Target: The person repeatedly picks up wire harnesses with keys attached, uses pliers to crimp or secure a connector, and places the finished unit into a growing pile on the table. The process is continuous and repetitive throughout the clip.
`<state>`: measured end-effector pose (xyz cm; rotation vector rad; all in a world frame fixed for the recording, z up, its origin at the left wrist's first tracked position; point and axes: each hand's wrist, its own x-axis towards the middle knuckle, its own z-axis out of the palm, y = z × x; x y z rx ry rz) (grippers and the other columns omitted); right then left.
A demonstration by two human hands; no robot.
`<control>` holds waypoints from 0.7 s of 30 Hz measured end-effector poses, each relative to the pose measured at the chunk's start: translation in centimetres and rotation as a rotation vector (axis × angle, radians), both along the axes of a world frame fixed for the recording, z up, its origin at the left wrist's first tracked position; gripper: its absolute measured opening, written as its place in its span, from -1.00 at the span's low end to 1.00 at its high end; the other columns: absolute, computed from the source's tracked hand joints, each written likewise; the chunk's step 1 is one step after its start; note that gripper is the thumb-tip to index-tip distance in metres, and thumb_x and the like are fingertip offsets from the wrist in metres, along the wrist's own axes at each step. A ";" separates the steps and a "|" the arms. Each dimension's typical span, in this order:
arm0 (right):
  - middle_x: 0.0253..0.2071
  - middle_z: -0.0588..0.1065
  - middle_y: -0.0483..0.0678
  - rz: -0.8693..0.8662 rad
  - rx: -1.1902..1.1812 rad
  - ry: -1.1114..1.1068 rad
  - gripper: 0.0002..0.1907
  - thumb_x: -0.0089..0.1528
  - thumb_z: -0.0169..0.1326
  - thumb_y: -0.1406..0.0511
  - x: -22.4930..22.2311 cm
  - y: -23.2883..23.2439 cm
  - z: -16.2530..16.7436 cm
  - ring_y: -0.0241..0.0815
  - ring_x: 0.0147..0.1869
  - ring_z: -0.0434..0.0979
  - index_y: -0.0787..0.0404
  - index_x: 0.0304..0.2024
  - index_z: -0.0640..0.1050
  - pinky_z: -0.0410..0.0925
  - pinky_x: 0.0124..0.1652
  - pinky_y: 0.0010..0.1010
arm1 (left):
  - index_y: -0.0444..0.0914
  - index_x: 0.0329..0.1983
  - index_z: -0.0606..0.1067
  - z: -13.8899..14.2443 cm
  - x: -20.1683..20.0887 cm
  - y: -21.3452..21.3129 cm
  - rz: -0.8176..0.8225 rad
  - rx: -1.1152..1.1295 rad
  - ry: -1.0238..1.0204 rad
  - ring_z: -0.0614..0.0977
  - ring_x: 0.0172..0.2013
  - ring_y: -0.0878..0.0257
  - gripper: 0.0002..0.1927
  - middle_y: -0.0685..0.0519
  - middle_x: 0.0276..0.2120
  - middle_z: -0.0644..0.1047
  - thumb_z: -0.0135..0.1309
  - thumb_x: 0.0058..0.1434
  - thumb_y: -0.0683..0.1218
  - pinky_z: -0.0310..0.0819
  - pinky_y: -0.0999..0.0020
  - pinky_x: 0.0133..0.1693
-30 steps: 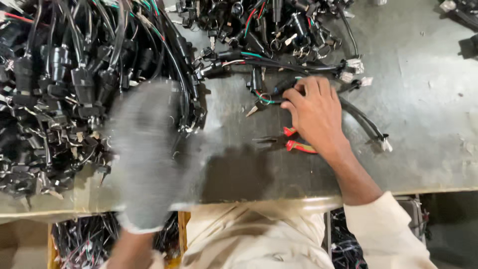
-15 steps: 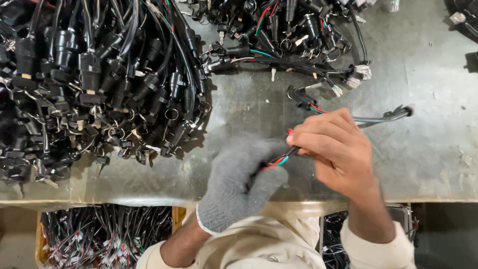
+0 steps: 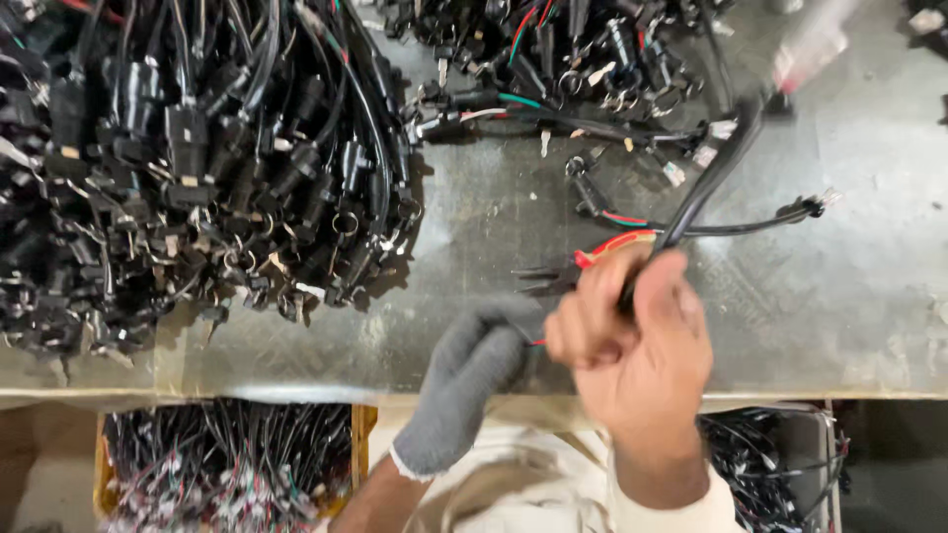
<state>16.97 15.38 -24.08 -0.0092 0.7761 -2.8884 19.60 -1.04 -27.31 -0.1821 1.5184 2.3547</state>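
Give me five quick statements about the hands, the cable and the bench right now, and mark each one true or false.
1. The left hand wears a grey glove. True.
2. The right hand is gloved too. False: it is bare.
3. The right hand grips a black cable that runs up and away over the bench. True.
4. The big pile of black cables lies at the bench's right side. False: it lies at the left.
5. The crate below the bench edge is empty. False: it holds wired cables.
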 end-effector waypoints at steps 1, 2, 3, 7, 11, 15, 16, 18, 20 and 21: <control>-0.53 0.31 -0.12 0.041 0.061 0.086 -0.58 0.42 0.03 0.03 0.6 -1.0 0.4 -0.29 -0.52 0.16 0.20 -0.36 0.39 0.11 -0.45 -0.36 | -0.27 0.03 0.50 -0.6 -0.5 0.3 0.108 -0.003 0.010 0.45 -0.33 0.42 -0.76 0.14 -0.34 0.51 0.00 0.36 -0.09 0.35 0.51 -0.27; -0.50 0.33 -0.08 0.091 0.125 0.167 -0.56 0.39 0.06 0.01 1.4 -2.0 1.1 -0.24 -0.51 0.15 0.09 -0.47 0.38 0.09 -0.47 -0.35 | -0.25 0.02 0.50 -1.1 -1.1 0.6 0.227 -0.001 0.014 0.45 -0.36 0.40 -0.76 0.12 -0.37 0.51 0.00 0.35 -0.09 0.34 0.51 -0.31; -0.51 0.36 -0.11 0.173 0.398 0.270 -0.54 0.40 0.04 0.02 2.2 -2.8 1.7 -0.28 -0.51 0.15 0.18 -0.43 0.39 0.09 -0.47 -0.39 | -0.26 0.06 0.49 -1.3 -1.3 0.9 0.191 0.085 0.031 0.45 -0.35 0.39 -0.75 0.10 -0.37 0.51 0.01 0.37 -0.10 0.32 0.50 -0.30; -0.40 0.52 -0.11 0.149 0.958 0.470 -0.54 0.44 -0.09 0.04 4.1 -1.0 3.5 -0.33 -0.47 0.35 0.29 -0.20 0.58 0.28 -0.46 -0.43 | -0.27 0.13 0.41 0.0 -3.1 0.9 0.027 -0.393 0.824 0.54 -0.11 0.14 -0.75 -0.11 -0.17 0.51 -0.04 0.50 -0.06 0.37 0.33 -0.05; -0.63 0.38 -0.15 -0.117 1.551 0.581 -0.76 0.30 0.03 0.27 3.5 2.0 1.0 -0.23 -0.59 0.35 0.25 -0.07 0.62 0.26 -0.49 -0.37 | -0.32 -0.02 0.48 3.8 -3.6 -0.4 -0.095 -0.357 -0.003 0.60 -0.40 0.19 -0.72 -0.02 -0.28 0.60 0.10 0.23 -0.13 0.56 0.14 -0.39; -0.54 0.50 -0.02 -0.119 1.793 0.818 -0.87 0.15 0.22 0.35 3.2 -0.2 -1.8 0.08 -0.50 0.49 0.20 -0.26 0.57 0.28 -0.41 -0.12 | -0.34 -0.01 0.45 5.6 -1.9 -1.0 0.048 0.591 0.264 0.58 -0.21 0.11 -0.81 -0.09 -0.23 0.55 0.00 0.48 -0.10 0.49 0.17 -0.10; -0.55 0.51 -0.02 -0.129 1.788 0.798 -0.90 0.14 0.24 0.36 2.8 -0.8 -1.9 0.11 -0.49 0.50 0.17 -0.31 0.58 0.28 -0.38 -0.07 | -0.35 -0.01 0.44 5.7 -1.8 -0.9 0.020 0.313 0.200 0.53 -0.24 0.13 -0.82 -0.08 -0.24 0.51 0.02 0.44 -0.14 0.46 0.16 -0.15; -0.50 0.50 0.04 -0.087 1.751 0.756 -0.78 0.02 0.18 0.39 2.1 -0.7 -1.1 0.20 -0.38 0.51 0.30 -0.27 0.54 0.29 -0.30 0.00 | -0.36 -0.01 0.43 5.8 -1.7 -1.0 -0.014 -0.007 0.336 0.49 -0.17 0.15 -0.81 -0.07 -0.19 0.48 0.00 0.46 -0.12 0.41 0.19 -0.10; -0.39 0.51 0.11 -0.140 1.731 0.836 -0.73 0.02 0.16 0.32 0.8 0.1 0.4 0.23 -0.26 0.53 0.35 -0.28 0.49 0.32 -0.21 0.00 | -0.34 -0.04 0.41 6.2 -2.1 -1.5 -0.062 -0.089 0.769 0.52 0.02 0.17 -0.73 -0.06 -0.09 0.49 -0.08 0.57 -0.01 0.40 0.26 0.11; -0.30 0.52 0.15 -0.225 1.723 0.926 -0.70 0.08 0.17 0.23 0.3 0.8 1.5 0.22 -0.19 0.53 0.34 -0.32 0.47 0.35 -0.15 -0.03 | -0.35 -0.09 0.45 6.6 -2.2 -1.3 0.014 0.039 0.564 0.50 -0.07 0.19 -0.73 -0.03 -0.16 0.50 -0.03 0.54 -0.01 0.37 0.26 0.01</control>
